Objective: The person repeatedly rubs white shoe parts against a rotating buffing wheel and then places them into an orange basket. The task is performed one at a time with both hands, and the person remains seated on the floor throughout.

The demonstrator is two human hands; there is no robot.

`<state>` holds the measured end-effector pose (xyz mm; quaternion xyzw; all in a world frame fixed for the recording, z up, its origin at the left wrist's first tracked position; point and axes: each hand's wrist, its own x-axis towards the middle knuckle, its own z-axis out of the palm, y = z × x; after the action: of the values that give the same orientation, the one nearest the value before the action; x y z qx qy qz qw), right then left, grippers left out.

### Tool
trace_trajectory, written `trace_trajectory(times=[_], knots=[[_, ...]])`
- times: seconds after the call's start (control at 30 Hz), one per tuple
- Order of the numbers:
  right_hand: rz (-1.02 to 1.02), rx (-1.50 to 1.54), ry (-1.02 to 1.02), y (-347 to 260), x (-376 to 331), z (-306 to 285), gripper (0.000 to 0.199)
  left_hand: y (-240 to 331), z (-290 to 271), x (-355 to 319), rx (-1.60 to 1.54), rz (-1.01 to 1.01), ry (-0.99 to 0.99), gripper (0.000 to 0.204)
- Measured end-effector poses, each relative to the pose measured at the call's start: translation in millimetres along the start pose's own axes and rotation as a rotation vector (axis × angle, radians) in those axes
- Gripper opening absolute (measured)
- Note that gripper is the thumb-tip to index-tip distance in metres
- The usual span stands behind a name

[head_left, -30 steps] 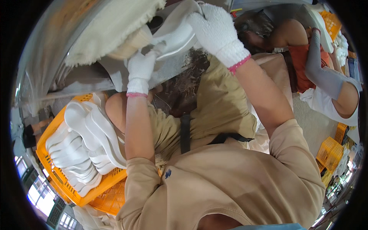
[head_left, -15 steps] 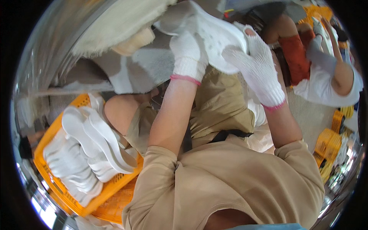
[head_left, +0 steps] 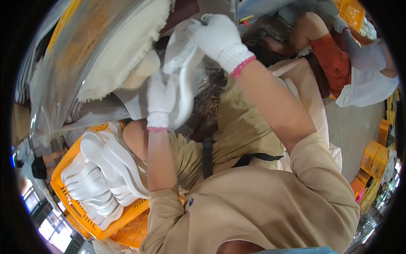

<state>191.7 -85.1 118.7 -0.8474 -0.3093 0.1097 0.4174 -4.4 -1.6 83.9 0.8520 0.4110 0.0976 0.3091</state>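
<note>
Both gloved hands are up on one white shoe sole (head_left: 182, 80), held on edge close against the big fluffy buffing wheel (head_left: 122, 55). The left hand (head_left: 160, 99), in a white knit glove with a pink cuff, has its fingers curled shut around the lower part of the sole, thumb side toward the wheel. The right hand (head_left: 218, 36), gloved the same way, is clamped over the sole's upper end, fingers wrapped down across the top edge. So the sole runs from just under the right fingers down to the left palm, with the wheel just beside the left fingers, on their far side; whether it touches the wheel I cannot tell. Well below the left fingers, past the elbow, an orange crate (head_left: 74, 203) sits packed with more white soles (head_left: 105, 165) stacked on edge. Off beyond the right fingers another person in an orange top (head_left: 334, 59) crouches on the floor
</note>
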Motion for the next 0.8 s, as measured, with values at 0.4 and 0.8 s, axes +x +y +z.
trace_trajectory(times=[0.4,0.8], knots=[[-0.912,-0.878,-0.095,-6,-117,-75,0.028,18,75,35,-1.526,-0.234,-0.485,0.042],[-0.702,-0.507,-0.114,-62,-140,27,0.015,-72,53,37,-2.417,0.14,-0.649,0.066]])
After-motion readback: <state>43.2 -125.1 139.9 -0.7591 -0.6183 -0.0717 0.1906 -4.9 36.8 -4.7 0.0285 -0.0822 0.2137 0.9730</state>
